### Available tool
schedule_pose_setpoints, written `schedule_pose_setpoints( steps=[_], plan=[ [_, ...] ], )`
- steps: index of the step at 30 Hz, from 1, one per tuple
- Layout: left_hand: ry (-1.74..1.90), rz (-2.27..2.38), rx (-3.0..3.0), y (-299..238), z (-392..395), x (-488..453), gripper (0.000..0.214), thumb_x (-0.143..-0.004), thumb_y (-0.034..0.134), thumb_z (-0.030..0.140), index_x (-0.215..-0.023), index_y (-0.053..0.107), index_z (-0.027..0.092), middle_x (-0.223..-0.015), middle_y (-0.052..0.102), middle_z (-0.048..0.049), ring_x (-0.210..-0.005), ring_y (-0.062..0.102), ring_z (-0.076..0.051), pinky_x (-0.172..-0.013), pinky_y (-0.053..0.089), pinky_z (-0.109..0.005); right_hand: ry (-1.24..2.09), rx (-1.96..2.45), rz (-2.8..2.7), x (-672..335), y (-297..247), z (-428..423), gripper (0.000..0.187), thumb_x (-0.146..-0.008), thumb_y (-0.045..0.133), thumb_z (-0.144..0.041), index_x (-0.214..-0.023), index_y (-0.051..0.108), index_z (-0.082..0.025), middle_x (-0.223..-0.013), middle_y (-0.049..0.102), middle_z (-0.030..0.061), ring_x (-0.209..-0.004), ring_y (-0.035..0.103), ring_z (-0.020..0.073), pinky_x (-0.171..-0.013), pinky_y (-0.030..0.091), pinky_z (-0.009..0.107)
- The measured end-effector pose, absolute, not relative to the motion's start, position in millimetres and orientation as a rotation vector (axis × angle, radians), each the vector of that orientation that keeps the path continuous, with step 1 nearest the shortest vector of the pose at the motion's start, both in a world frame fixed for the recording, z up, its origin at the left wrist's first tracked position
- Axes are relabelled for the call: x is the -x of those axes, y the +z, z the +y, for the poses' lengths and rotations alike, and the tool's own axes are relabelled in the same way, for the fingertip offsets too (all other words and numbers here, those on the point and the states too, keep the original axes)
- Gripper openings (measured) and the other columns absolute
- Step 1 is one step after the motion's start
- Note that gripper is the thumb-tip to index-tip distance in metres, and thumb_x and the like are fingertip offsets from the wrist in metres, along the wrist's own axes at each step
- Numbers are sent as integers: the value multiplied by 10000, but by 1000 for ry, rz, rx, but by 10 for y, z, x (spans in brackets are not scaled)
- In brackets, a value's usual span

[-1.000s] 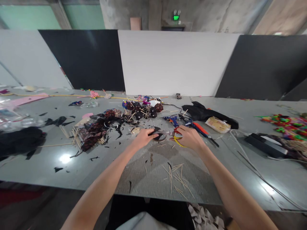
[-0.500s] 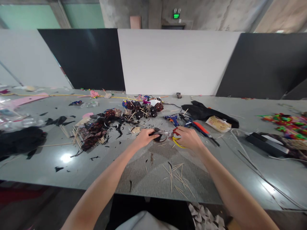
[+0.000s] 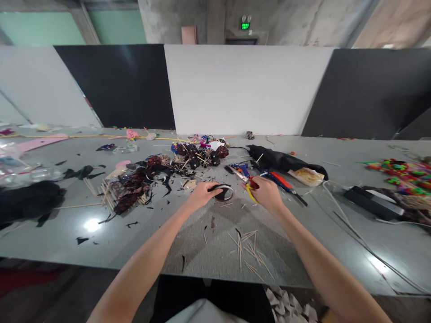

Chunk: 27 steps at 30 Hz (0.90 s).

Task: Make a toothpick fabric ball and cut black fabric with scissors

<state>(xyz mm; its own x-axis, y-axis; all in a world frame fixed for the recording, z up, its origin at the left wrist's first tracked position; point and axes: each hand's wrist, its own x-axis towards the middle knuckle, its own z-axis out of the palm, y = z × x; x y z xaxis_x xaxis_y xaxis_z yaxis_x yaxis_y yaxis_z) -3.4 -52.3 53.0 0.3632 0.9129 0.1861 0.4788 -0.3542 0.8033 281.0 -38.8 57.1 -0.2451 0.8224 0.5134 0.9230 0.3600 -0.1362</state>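
The left fingers (image 3: pixel 213 184) pinch a dark ring (image 3: pixel 222 194) over the tabletop (image 3: pixel 141 242); the right fingers (image 3: pixel 258 181) grip scissors (image 3: pixel 243 177), blades pointing beyond it. I'd hold the ring steady, thumb clear of the blades. Thin sticks (image 3: pixel 240 251) lie nearer the edge.

We note a dark ring-shaped piece (image 3: pixel 230 194), pale along its right rim, black material showing within; the left hand (image 3: pixel 203 194) grips its left edge. To its right we log scissors (image 3: pixel 249 185), yellow-and-red handles in the right hand (image 3: pixel 266 192), metal blades angled away and leftward, apart from the ring-shaped piece.
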Motion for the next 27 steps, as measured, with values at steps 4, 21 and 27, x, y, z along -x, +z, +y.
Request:
schedule_pose_setpoints(
  steps=[4,21,27],
  plan=[
    [858,1211,-1970,526,-529,32,401,-940,610,510,-1070,773,167,-875,754,-37,-784,632,-204,-691,414,-256,-188,1940,-1925,-2896,562,-309,510,-935,534,-662,-846,695,-187,-845,728,170,-765,676,287,-661,378,333],
    [1011,1084,-1710,433,-498,-16,473,-879,659,547,-1074,750,125,-866,748,-68,-735,625,-190,-628,418,-251,420,1643,-1664,-3064,595,-143,681,-781,614,-824,-816,677,-146,-749,665,87,-681,578,217,-650,414,330],
    [1022,986,-1527,413,-504,-59,561,-809,736,603,-1077,741,111,-948,767,-106,-825,679,-214,-701,520,-280,1198,1079,-1474,-2589,509,-397,572,-730,797,-672,-990,750,-165,-926,731,68,-658,596,147,-626,460,286]
  ],
)
